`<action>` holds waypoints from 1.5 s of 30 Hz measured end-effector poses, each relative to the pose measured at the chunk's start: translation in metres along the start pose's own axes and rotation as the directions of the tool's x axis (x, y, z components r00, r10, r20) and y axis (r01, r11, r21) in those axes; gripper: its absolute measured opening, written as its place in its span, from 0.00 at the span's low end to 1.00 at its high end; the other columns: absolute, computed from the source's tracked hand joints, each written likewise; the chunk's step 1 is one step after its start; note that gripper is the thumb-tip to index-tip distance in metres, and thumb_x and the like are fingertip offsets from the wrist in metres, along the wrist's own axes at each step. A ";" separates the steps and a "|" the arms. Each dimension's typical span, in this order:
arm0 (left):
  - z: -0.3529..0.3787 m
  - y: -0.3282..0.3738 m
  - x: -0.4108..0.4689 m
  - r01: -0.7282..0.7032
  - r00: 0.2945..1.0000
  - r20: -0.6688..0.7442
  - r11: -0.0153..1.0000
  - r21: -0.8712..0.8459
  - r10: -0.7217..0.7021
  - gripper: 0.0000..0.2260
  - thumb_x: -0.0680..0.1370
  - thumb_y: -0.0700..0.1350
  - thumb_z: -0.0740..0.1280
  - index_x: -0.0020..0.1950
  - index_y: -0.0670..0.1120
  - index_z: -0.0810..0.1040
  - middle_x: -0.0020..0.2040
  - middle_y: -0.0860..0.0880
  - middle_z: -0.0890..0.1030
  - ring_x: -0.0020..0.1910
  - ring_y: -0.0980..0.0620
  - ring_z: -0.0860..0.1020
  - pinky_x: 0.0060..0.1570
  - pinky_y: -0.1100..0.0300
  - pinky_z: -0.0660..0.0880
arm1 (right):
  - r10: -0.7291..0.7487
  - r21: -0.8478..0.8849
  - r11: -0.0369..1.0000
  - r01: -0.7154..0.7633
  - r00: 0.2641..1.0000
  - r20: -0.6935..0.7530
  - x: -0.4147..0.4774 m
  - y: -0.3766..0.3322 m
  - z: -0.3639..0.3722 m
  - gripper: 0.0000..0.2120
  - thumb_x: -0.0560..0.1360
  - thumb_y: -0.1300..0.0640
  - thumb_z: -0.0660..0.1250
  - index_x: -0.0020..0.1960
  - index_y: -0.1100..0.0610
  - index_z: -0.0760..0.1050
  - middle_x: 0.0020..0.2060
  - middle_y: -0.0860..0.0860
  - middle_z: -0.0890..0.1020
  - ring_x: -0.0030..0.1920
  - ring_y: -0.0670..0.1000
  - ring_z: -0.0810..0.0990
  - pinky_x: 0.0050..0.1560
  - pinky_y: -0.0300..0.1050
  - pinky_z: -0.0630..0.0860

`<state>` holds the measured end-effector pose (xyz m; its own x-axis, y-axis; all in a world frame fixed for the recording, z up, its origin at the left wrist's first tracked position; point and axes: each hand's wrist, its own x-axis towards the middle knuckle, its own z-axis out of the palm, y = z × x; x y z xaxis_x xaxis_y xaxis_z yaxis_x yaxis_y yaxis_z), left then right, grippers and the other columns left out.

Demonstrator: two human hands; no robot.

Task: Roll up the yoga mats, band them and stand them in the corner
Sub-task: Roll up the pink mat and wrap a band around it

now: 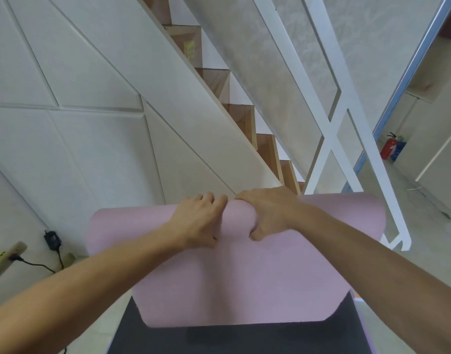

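Head cam looks down past the staircase (219,103) at the pink yoga mat (234,272), rolled at its 12 o'clock end and lying over a dark mat (244,341) at 6 o'clock. Left hand (196,221) and right hand (267,213) sit side by side mid-roll, fingers curled over it, thumbs tucked under, probably to keep the roll tight. Fire extinguisher (388,146) at 3 o'clock.

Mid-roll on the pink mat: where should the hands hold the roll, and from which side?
Hold the rolled far edge of the pink mat, coming from above on the near side. Both the left hand and the right hand grip it at the middle, where it bunches into a hump. Probably better spread toward the ends, since the roll runs wide and lies flatter there.
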<state>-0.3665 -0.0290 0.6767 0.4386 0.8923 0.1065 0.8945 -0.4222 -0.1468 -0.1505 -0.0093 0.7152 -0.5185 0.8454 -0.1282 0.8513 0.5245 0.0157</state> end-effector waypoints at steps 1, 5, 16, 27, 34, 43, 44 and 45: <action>-0.004 -0.004 0.004 0.021 0.998 0.057 0.997 -0.071 -0.017 0.36 0.64 0.57 0.74 0.69 0.51 0.65 0.56 0.48 0.76 0.53 0.43 0.78 0.47 0.53 0.75 | -0.016 -0.067 0.998 0.014 0.999 -0.033 -0.003 -0.003 0.009 0.51 0.60 0.34 0.76 0.76 0.42 0.55 0.65 0.46 0.73 0.64 0.53 0.74 0.56 0.49 0.71; -0.026 -0.026 0.015 0.160 0.937 0.350 0.893 -0.421 -0.003 0.40 0.58 0.59 0.81 0.66 0.57 0.70 0.57 0.56 0.80 0.54 0.49 0.79 0.54 0.54 0.77 | -0.049 -0.353 0.934 -0.049 0.963 -0.265 -0.011 -0.014 0.049 0.62 0.57 0.33 0.77 0.79 0.49 0.46 0.70 0.57 0.70 0.66 0.61 0.72 0.65 0.59 0.68; -0.002 0.014 -0.005 -0.008 0.999 -0.043 0.975 0.220 0.017 0.49 0.63 0.58 0.74 0.77 0.50 0.52 0.59 0.46 0.73 0.53 0.42 0.75 0.50 0.50 0.70 | 0.091 0.105 0.990 -0.092 0.996 0.010 0.000 -0.001 0.009 0.45 0.58 0.36 0.75 0.72 0.40 0.61 0.56 0.42 0.79 0.54 0.50 0.79 0.43 0.46 0.69; -0.034 -0.013 0.023 -0.006 0.928 0.366 0.983 -0.184 0.074 0.54 0.59 0.60 0.79 0.78 0.57 0.54 0.67 0.51 0.74 0.64 0.45 0.75 0.63 0.51 0.71 | 0.076 -0.048 0.995 -0.084 0.985 -0.157 -0.011 -0.016 0.033 0.50 0.63 0.37 0.75 0.77 0.43 0.53 0.60 0.51 0.74 0.58 0.56 0.76 0.50 0.50 0.73; -0.009 0.008 0.001 -0.130 0.985 -0.070 0.943 0.305 0.158 0.45 0.63 0.53 0.74 0.75 0.48 0.55 0.56 0.46 0.74 0.49 0.42 0.75 0.44 0.51 0.67 | 0.122 0.254 0.960 -0.120 0.993 0.009 -0.014 -0.007 0.016 0.49 0.61 0.37 0.77 0.76 0.42 0.58 0.65 0.42 0.76 0.61 0.50 0.77 0.58 0.49 0.74; -0.051 -0.016 0.021 -0.008 0.921 0.376 0.970 -0.241 0.101 0.48 0.59 0.61 0.81 0.74 0.58 0.61 0.63 0.52 0.78 0.61 0.47 0.77 0.59 0.53 0.74 | 0.090 0.050 0.995 -0.085 0.989 -0.119 -0.016 -0.030 0.018 0.49 0.61 0.33 0.74 0.75 0.44 0.56 0.59 0.49 0.75 0.58 0.55 0.76 0.50 0.50 0.71; -0.051 -0.013 0.017 -0.061 0.933 0.340 0.985 -0.164 0.115 0.53 0.59 0.62 0.80 0.77 0.57 0.55 0.65 0.51 0.76 0.62 0.46 0.76 0.61 0.52 0.73 | 0.105 0.083 0.992 -0.097 0.990 -0.098 -0.014 -0.025 0.014 0.48 0.60 0.34 0.75 0.74 0.44 0.59 0.57 0.48 0.77 0.57 0.54 0.77 0.49 0.49 0.71; -0.048 -0.009 0.012 -0.123 0.953 0.274 0.992 -0.041 0.130 0.58 0.59 0.63 0.79 0.79 0.56 0.48 0.66 0.50 0.73 0.63 0.45 0.76 0.62 0.50 0.71 | 0.117 0.113 0.988 -0.108 0.990 -0.074 -0.013 -0.022 0.009 0.47 0.59 0.34 0.75 0.73 0.43 0.60 0.55 0.46 0.78 0.55 0.52 0.79 0.48 0.48 0.71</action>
<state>-0.3654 -0.0223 0.7260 0.5104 0.8394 -0.1869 0.8366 -0.5349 -0.1178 -0.1615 -0.0325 0.7080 -0.4198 0.9061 -0.0521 0.9060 0.4150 -0.0828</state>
